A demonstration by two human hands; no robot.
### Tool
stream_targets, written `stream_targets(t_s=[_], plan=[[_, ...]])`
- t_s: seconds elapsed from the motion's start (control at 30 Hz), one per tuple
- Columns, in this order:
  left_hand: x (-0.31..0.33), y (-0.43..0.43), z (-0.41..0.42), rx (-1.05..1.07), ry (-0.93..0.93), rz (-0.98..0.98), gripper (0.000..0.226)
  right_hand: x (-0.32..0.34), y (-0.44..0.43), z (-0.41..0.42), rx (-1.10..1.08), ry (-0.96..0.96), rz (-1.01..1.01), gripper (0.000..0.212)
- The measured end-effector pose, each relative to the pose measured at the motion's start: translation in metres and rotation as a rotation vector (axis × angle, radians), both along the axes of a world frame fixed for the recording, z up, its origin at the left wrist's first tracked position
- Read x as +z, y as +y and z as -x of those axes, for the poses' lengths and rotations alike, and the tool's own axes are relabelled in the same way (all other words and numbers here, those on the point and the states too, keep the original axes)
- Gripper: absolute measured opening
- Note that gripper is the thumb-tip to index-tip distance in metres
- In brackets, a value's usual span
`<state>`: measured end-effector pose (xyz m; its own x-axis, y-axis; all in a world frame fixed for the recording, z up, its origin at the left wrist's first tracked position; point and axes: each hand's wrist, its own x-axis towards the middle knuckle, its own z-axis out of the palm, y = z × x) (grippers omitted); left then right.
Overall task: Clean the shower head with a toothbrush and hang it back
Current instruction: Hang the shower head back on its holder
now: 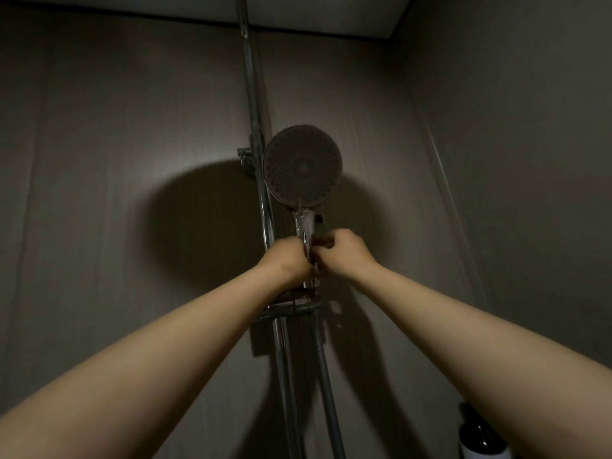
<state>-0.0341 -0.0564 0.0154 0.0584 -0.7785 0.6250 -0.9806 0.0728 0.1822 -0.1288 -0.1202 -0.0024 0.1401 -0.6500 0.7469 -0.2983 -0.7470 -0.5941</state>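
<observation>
The one head view looks forward and tilts upward, close to the wall (132, 160), shower head (302, 165) centred, ceiling (331, 11) at the top edge.

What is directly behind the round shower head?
Behind the shower head runs the vertical chrome rail, with a bracket at its left, then the wall. The left hand and right hand cover the lower part of its handle.
</observation>
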Motion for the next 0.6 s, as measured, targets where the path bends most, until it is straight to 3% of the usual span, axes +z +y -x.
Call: stream_targets(t_s=[0.23, 0.47, 0.6], plan=[[0.000, 0.017, 0.005, 0.084, 0.031, 0.046, 0.017, -0.019, 0.003, 0.004, -0.050, 0.023, 0.007, 0.022], [-0.017, 0.019, 0.012, -0.224, 0.479, -0.123, 0.020, -0.044, 0.029, 0.028, 0.088, -0.096, -0.071, 0.026], [-0.045, 0.013, 0.022, -0.330, 0.700, -0.199, 0.031, -0.069, 0.052, 0.049, 0.153, -0.057, -0.125, 0.024]])
